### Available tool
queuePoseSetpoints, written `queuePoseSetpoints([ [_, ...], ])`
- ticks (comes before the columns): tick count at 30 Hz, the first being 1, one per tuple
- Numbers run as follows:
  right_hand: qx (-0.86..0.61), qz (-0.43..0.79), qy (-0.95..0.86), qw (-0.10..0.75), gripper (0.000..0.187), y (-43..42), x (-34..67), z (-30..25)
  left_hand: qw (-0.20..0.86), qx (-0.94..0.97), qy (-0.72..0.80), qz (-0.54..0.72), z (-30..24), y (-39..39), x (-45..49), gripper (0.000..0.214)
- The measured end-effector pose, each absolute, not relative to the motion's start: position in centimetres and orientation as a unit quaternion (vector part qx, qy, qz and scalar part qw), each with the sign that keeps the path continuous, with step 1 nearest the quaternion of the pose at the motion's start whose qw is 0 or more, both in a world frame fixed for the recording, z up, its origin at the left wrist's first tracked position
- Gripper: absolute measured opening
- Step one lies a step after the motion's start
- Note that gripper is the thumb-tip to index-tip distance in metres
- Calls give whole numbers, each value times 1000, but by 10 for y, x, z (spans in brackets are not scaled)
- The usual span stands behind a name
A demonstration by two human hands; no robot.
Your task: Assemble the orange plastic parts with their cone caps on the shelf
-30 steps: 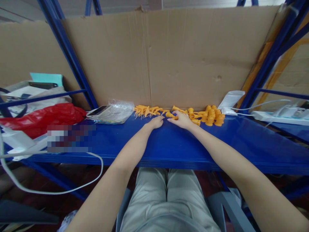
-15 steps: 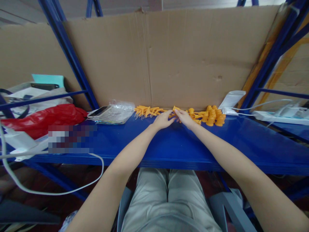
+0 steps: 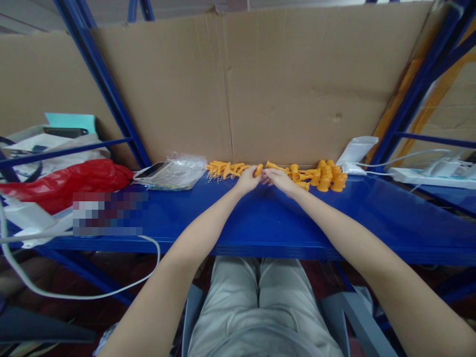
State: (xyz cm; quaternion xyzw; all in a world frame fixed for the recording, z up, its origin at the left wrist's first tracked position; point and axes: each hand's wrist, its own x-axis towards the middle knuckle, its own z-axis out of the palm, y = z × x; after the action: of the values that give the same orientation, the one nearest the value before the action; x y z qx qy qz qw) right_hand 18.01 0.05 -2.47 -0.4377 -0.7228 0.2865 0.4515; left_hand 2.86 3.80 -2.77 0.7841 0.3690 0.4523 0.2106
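Observation:
Both my hands meet at the back of the blue shelf (image 3: 260, 218), among small orange plastic parts. My left hand (image 3: 247, 181) is closed, pinching one orange part (image 3: 258, 170) at its fingertips. My right hand (image 3: 278, 179) has its fingers pressed together against the same spot, touching the left fingertips; what it holds is too small to make out. A row of thin orange pieces (image 3: 225, 169) lies to the left of my hands. A heap of stubby orange parts (image 3: 327, 177) lies to the right.
A cardboard sheet (image 3: 260, 84) backs the shelf. A clear plastic bag over a phone (image 3: 171, 172) lies left of the parts, a red bag (image 3: 63, 183) farther left. A white pouch (image 3: 357, 151), cables and a power strip (image 3: 427, 177) sit right. Blue rack posts flank both sides.
My hands moved from the shelf surface toward the back and came together. The left hand now pinches an orange part raised between the fingertips.

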Motion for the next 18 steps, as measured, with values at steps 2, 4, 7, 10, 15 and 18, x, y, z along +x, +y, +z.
queuePoseSetpoints([
  [2, -447, 193, -758, 434, 32, 2, 183, -24, 266, 751, 383, 468, -26, 39, 29, 7],
  [4, -478, 71, -777, 403, 27, 3, 187, -24, 330, 711, 388, 485, -24, 38, 28, 8],
  [7, -528, -71, -769, 354, 32, 2, 195, -23, 395, 667, 374, 509, -19, 36, 26, 14],
  [10, -545, -112, -769, 315, 38, 0, 201, -21, 423, 656, 354, 516, -16, 34, 23, 22],
  [15, -552, -135, -784, 250, 32, -5, 208, -16, 275, 759, 371, 458, -19, 31, 16, 46],
  [18, -568, -157, -774, 234, 28, -9, 211, -12, 104, 842, 350, 398, -20, 27, 10, 45],
])
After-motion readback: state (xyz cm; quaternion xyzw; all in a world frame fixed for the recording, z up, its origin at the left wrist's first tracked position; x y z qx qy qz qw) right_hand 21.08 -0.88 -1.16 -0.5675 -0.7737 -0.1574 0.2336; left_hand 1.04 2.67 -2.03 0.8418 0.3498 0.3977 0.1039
